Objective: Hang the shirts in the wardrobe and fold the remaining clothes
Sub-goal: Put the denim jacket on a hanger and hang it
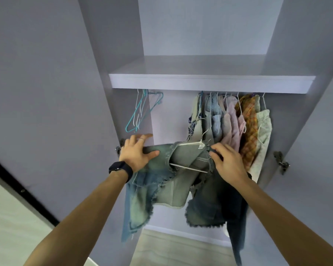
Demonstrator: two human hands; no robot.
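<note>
A frayed, washed-out denim shirt (158, 189) hangs on a white hanger (188, 145) in front of the open wardrobe. My left hand (136, 152), with a black watch on the wrist, lies on the shirt's left shoulder with its fingers spread and straight. My right hand (227, 162) pinches the frayed edge of the shirt's right shoulder beside the hanger. The hanger's metal hook (206, 127) points up, below the rail and free of it.
Several hung garments (236, 127) fill the right half of the rail under the white shelf (210, 82). Empty teal and white hangers (140, 110) hang at the left. Both wardrobe doors stand open, with hinges (281, 160) at the sides. Light floor lies below.
</note>
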